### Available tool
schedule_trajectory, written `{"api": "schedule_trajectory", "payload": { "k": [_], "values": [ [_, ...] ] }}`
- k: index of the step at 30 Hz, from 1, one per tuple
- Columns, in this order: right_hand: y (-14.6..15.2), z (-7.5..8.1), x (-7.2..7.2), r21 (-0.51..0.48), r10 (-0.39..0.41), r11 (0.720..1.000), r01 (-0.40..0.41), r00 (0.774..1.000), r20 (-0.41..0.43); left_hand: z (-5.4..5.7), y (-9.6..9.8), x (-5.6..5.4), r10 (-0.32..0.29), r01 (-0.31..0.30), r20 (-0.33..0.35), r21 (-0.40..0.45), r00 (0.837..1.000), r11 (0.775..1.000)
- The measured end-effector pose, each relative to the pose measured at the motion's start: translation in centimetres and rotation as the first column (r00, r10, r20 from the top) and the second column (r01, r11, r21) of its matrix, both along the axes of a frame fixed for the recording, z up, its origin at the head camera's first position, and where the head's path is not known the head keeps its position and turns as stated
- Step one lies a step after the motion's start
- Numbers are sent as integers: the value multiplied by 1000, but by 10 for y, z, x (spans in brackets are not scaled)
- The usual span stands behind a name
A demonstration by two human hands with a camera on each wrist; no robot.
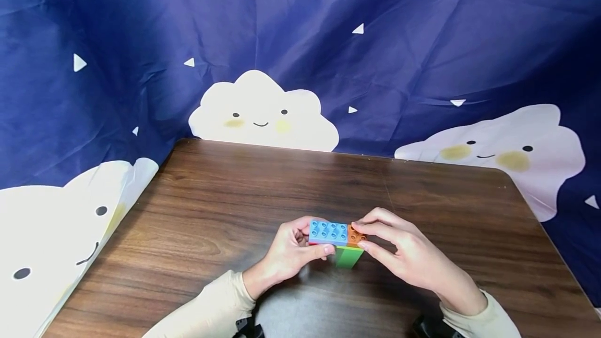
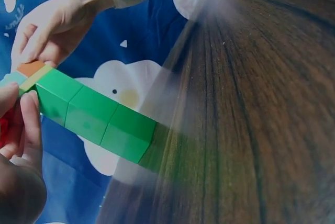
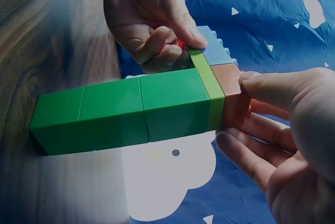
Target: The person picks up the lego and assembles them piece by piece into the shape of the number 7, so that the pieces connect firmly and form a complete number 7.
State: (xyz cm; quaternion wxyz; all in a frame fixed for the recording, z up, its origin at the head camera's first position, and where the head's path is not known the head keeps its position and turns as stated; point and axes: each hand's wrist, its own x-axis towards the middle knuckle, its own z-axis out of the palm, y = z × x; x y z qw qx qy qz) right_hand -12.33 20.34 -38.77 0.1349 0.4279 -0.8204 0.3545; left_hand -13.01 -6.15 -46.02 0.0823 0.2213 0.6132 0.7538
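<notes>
Several green bricks (image 3: 115, 110) are stacked into a column that stands on the table. A thin lime plate (image 3: 210, 89) caps the column in the right wrist view. On top, a studded blue brick (image 1: 327, 231) and an orange brick (image 1: 355, 235) sit side by side, the blue one reaching out past the column to the left. My left hand (image 1: 295, 250) holds the blue brick's overhanging end between thumb and fingers. Under it, a bit of red brick (image 3: 180, 44) shows, mostly hidden by those fingers. With thumb and fingertips, my right hand (image 1: 407, 250) pinches the orange brick.
The brown wood-grain table (image 1: 211, 197) extends around the column, its far edge against a dark blue curtain (image 1: 366, 67) printed with white clouds. Dark wrist devices (image 1: 249, 328) sit at both sleeves.
</notes>
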Motion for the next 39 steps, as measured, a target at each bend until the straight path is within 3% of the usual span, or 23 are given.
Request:
{"api": "schedule_trajectory", "payload": {
  "k": [6, 14, 22, 27, 39],
  "values": [
    [-1, 3, -2, 3, -2, 1000, 2, 1000, 9, 1, 0, -2, 0, 0, 10, -6, 1000, 1000],
    [-5, 2, -9, 1, -54, 999, 54, 997, -61, 0, 1, -9, -20, 19, 42, 23, 999, 1000],
    [-3, 0, -9, 20, -89, 996, 90, 995, -50, -1, -1, -12, 13, -14, -17, -56, 1000, 998],
    [-3, -1, -8, 11, -80, 997, 81, 995, -50, 0, -2, -12, 10, -11, -4, -76, 1000, 997],
    [-1, 0, -6, 42, -122, 992, 121, 992, 34, -1, -2, -13, -2, 2, -5, -83, 1000, 997]
  ]
}}
